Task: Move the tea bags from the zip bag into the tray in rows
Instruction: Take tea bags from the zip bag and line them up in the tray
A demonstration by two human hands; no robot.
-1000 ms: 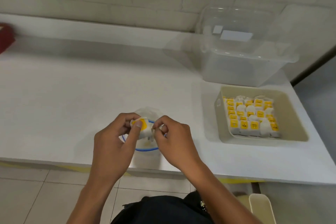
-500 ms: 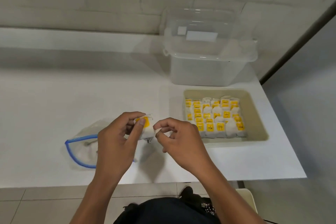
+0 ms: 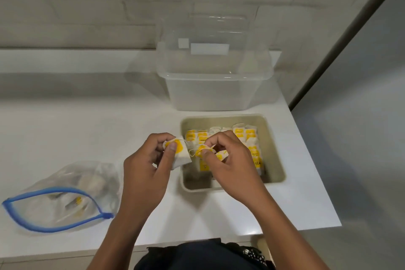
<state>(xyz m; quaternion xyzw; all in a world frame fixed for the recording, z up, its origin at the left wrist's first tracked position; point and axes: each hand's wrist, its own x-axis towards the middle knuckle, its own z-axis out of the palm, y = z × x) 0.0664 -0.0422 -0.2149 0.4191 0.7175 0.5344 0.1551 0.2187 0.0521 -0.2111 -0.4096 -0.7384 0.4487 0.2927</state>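
Our left hand (image 3: pixel 149 166) pinches a tea bag (image 3: pixel 180 154) just at the tray's (image 3: pixel 275 149) nine o'clock rim, while our right hand (image 3: pixel 228 160) pinches its yellow tag (image 3: pixel 202 151) above the filled rows, a thin string (image 3: pixel 191 151) between them. We judge the string could snag packed bags and upset a row if pulled. Open room in the tray lies at six o'clock. The zip bag (image 3: pixel 65 199), at eight o'clock on the counter (image 3: pixel 87 127), lies open near the front edge.
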